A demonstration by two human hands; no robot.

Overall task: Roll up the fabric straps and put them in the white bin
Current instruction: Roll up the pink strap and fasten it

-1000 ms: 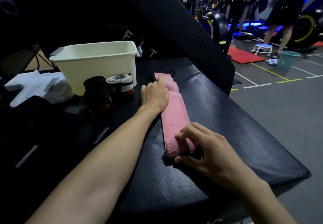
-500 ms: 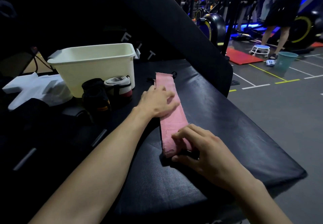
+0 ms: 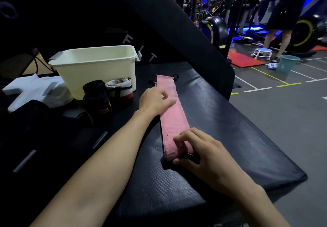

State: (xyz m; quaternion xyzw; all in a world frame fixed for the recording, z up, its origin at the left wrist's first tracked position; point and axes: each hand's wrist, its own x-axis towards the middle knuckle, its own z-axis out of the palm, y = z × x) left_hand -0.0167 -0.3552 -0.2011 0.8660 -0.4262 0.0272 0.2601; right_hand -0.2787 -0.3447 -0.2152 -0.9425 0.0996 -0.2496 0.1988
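Head: pink strap (image 3: 172, 113) flat on bench (image 3: 238, 138), long axis running away toward bin (image 3: 92, 67), right hand (image 3: 203, 157) pinching near end, nearer; left hand (image 3: 155, 101) spread, fingers pressing mid-strap.

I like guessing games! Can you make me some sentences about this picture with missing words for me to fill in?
1. The long strap lying flat on the black pad is colored ____.
2. The right hand pinches the strap's ____ end, the one closest to the person.
3. The two rolled straps sit in front of the white ____.
4. The left hand rests on the strap with fingers that are ____, not curled.

Missing words: pink; near; bin; straight
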